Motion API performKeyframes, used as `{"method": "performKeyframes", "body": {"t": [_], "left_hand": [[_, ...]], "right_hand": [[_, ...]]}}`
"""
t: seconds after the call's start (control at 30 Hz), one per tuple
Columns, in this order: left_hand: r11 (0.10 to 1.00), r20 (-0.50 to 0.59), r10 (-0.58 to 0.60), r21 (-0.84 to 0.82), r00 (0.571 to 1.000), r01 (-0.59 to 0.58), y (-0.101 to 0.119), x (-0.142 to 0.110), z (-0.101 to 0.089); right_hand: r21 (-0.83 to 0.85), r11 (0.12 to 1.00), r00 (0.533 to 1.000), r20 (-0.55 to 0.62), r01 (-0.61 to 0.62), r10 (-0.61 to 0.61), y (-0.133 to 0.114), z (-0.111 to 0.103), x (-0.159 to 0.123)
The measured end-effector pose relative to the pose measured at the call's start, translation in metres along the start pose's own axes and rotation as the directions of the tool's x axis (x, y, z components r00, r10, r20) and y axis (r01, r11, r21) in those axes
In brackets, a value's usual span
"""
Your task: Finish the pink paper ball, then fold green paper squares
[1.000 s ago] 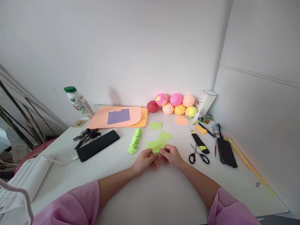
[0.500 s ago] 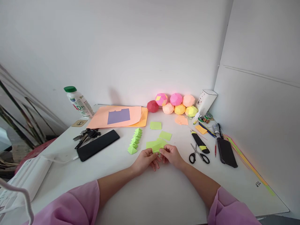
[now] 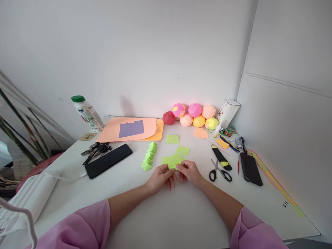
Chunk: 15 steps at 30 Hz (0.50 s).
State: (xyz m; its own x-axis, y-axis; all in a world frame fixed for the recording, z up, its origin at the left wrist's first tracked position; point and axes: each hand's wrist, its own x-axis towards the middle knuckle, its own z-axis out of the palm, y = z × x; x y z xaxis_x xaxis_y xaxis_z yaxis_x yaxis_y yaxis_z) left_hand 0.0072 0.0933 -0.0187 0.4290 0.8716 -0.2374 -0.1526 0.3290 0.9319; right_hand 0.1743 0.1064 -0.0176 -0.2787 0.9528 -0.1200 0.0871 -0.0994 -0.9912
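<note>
Between my two hands is a light-green sheet of paper [image 3: 171,162], pinched along its near edge. My left hand [image 3: 164,175] grips it at the left with thumb and index finger, the other fingers curled below. At its right end my right hand [image 3: 188,171] pinches it the same way. Just beyond, a loose green paper square [image 3: 183,150] lies on the table, and a second green square [image 3: 172,139] lies farther back. To the left runs a row of folded green paper pieces [image 3: 149,155], set one behind another.
Scissors [image 3: 219,171] and a box cutter [image 3: 221,157] lie to the right, near a phone [image 3: 251,168]. Several faceted paper balls [image 3: 194,110] line the wall. At left are a black power bank [image 3: 109,160], keys [image 3: 96,149], orange sheets [image 3: 111,128] and a bottle [image 3: 88,114].
The green paper between my fingers has tilted slightly, its face now looking flatter. Both hands stay almost where they were, and the things on the table have not moved.
</note>
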Motion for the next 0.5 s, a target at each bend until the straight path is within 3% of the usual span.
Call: {"method": "performKeyframes", "body": {"t": [0.3, 0.5], "left_hand": [[1.0, 0.003, 0.015, -0.007, 1.0, -0.015, -0.0009, 0.0004, -0.0002], [1.0, -0.015, 0.008, -0.012, 1.0, -0.008, -0.0027, 0.0008, -0.001]], "right_hand": [[0.024, 1.0, 1.0, 0.013, -0.002, 0.002, 0.0031, -0.0018, 0.0004], [-0.024, 0.998, 0.995, 0.09, 0.055, -0.053, 0.0065, -0.0039, -0.0004]]}}
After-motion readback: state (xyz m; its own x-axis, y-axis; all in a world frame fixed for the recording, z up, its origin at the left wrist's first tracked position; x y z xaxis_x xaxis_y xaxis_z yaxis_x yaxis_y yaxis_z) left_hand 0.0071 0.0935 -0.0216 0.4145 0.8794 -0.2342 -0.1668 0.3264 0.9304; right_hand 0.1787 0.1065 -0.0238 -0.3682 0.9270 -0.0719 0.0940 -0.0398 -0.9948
